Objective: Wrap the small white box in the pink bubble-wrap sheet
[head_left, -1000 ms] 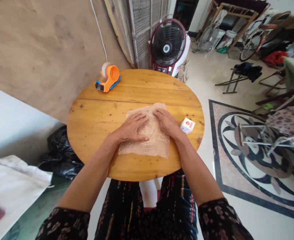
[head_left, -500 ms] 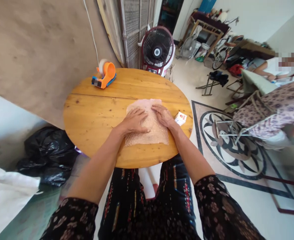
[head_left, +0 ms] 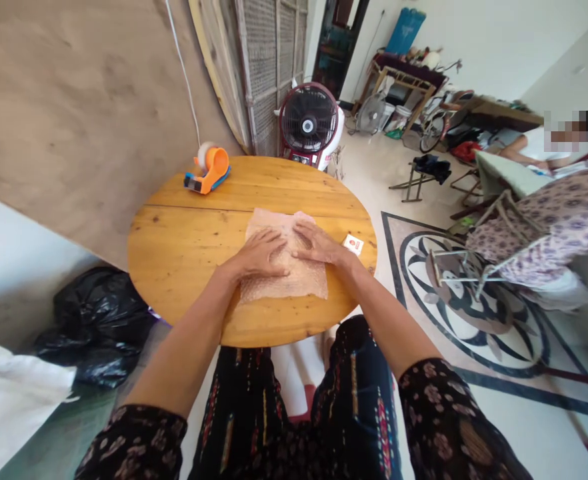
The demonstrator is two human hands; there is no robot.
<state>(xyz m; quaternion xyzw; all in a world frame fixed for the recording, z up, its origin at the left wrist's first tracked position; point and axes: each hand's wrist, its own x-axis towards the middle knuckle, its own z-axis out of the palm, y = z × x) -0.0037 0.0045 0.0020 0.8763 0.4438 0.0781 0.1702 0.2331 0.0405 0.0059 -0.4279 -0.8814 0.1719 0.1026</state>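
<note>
Hands [head_left: 260, 255] on bubble wrap [head_left: 290, 285], rounded wooden table [head_left: 184, 257]

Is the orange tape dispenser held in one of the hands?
No, the tape dispenser rests on the table near its far-left edge, while the left hand and right hand lie on the bubble wrap.

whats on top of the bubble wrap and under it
The left hand and right hand rest spread on the bubble wrap. It lies on the wooden table; whether anything else is underneath cannot be seen, being covered.
</note>
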